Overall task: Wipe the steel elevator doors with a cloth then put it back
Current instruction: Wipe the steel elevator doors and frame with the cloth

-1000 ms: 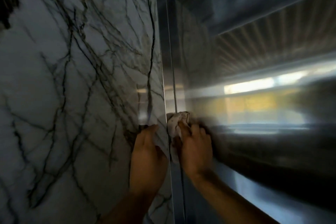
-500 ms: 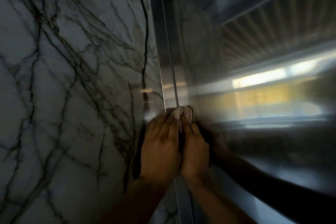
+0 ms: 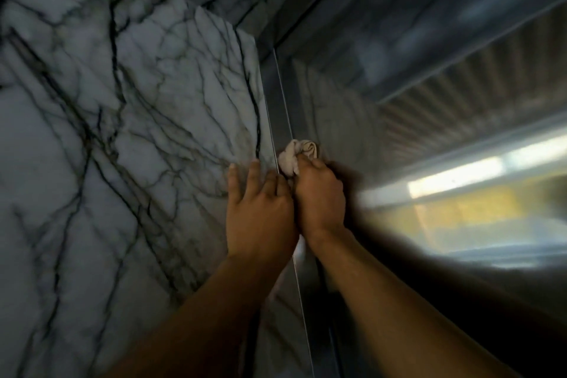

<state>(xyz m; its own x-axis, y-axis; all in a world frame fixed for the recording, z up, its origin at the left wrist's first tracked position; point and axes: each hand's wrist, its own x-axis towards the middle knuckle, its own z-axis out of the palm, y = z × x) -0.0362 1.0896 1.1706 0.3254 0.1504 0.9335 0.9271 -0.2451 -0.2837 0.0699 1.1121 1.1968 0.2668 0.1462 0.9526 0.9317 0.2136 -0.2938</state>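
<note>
The cloth (image 3: 297, 154) looks soft and light, so it squashes easily; a bunched fist is the best hold. It is a small, pale, crumpled wad. The right hand (image 3: 319, 196) grips it against the steel door (image 3: 352, 120), probably by its edge. The left hand (image 3: 259, 209) lies open on the marble wall (image 3: 138, 132).

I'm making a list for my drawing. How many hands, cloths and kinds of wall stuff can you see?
Bare hands: 2, the left hand flat on the wall, the right hand in a grip on the cloth.
Crumpled white cloths: 1.
White marble walls with dark veins: 1.
Shiny steel elevator doors: 1 in view.
Total: 5.
</note>
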